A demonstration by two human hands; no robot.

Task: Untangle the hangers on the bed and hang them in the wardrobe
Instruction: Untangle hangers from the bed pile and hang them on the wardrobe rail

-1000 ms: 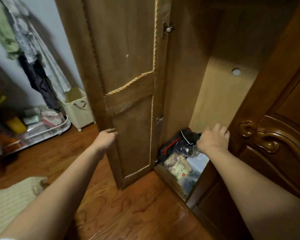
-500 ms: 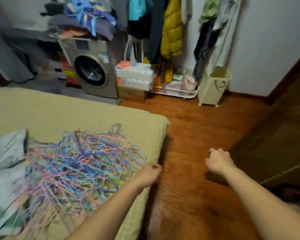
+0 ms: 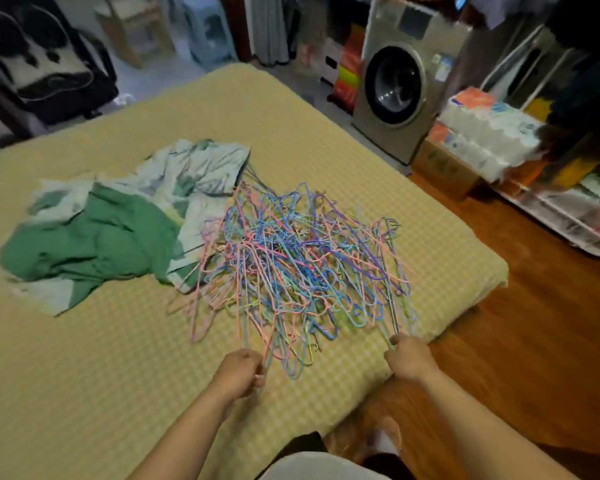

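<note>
Having turned from the wardrobe, both hands now grasp wires at the 6 o'clock edge of the hangers (image 3: 302,268): left hand (image 3: 239,374), right hand (image 3: 407,360); untangling begins.

A tangled heap of coloured wire hangers (image 3: 302,268) lies on the yellow bed (image 3: 84,375); the left hand (image 3: 238,374) and right hand (image 3: 409,358) each grip wires at its near edge

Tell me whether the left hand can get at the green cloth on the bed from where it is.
Probably yes. The left hand is at the near edge of the hanger tangle, fingers curled on a hanger. The green cloth lies further left on the bed, with only bare bedspread between.
</note>
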